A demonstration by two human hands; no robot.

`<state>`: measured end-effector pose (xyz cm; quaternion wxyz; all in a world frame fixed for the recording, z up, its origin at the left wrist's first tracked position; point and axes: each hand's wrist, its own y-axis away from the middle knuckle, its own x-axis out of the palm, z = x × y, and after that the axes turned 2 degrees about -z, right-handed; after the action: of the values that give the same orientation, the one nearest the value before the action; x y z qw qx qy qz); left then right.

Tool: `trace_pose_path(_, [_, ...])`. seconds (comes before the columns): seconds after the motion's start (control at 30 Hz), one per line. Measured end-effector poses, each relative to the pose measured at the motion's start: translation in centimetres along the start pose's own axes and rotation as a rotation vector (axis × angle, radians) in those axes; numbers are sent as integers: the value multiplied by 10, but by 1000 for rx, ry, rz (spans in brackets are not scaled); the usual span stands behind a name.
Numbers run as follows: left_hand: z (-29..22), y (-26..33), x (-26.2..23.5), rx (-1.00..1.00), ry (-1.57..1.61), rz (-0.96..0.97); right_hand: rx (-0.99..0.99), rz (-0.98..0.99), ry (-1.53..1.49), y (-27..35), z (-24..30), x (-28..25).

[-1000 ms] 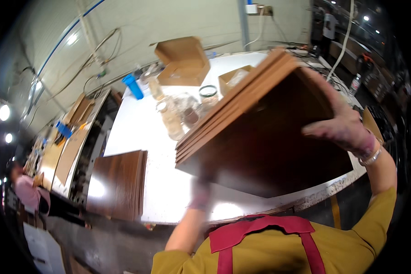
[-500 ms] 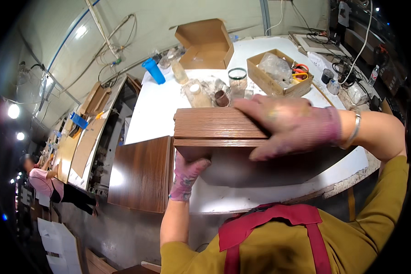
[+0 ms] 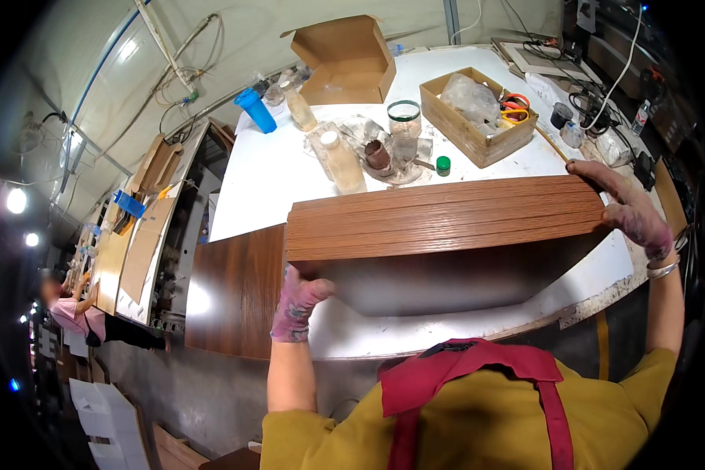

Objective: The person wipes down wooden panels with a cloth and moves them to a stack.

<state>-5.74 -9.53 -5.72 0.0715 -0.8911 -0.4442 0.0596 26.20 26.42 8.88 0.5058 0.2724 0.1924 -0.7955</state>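
A stack of dark brown wood-grain panels (image 3: 446,218) stands on its long edge on the white tabletop, its ridged upper edges facing up. At the stack's left end, my gloved left hand (image 3: 296,305) grips the near corner, thumb against the front face and its other fingers hidden behind. My right hand (image 3: 636,210), in a pinkish stained glove, is wrapped round the far right end with its fingers curled over the corner. Another brown panel (image 3: 235,294) lies flat to the left of the stack.
Behind the panels stand a whitish bottle (image 3: 343,168), a brown-stained cup (image 3: 377,155), a green-rimmed jar (image 3: 404,121) and a green cap (image 3: 443,164). Farther back are a blue cup (image 3: 255,111), an open cardboard box (image 3: 345,66) and a box with scissors (image 3: 482,145). A person (image 3: 74,309) works at the left.
My right hand has slid from across the top of the panels to their right end. The uneven top edges now sit closer together. My left hand keeps its corner.
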Motion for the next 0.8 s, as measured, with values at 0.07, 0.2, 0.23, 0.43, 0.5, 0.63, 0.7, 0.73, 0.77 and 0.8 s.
trace_pose_path(0.07, [2, -3, -3, -11, -75, 8, -152, -147, -277, -1, -29, 27])
trace_pose_path(0.2, [41, 3, -38, -6, -251, -97, -261, -383, -503, 2, -31, 69])
trace_pose_path(0.23, [55, 5, -44, -44, -249, -159, -268, -401, -636, 2, -32, 75])
trace_pose_path(0.43, [78, 10, -53, 12, -549, -211, -245, -539, -682, 7, -35, 84])
trace_pose_path(0.5, [91, 15, -64, 50, -465, -209, -233, -527, -773, 0, -30, 87])
trace_pose_path(0.63, [98, -4, -78, -46, 419, 30, -239, -540, -751, 19, -40, 83])
trace_pose_path(0.7, [95, -8, -74, -75, 586, 87, -241, -530, -659, 30, -54, 90])
trace_pose_path(0.73, [98, -8, -71, -37, 489, 69, -240, -521, -615, 36, -63, 93])
trace_pose_path(0.77, [99, -8, -69, 1, 388, 45, -240, -507, -576, 42, -75, 98])
trace_pose_path(0.8, [100, -7, -66, 19, 304, 7, -235, -492, -538, 47, -88, 105])
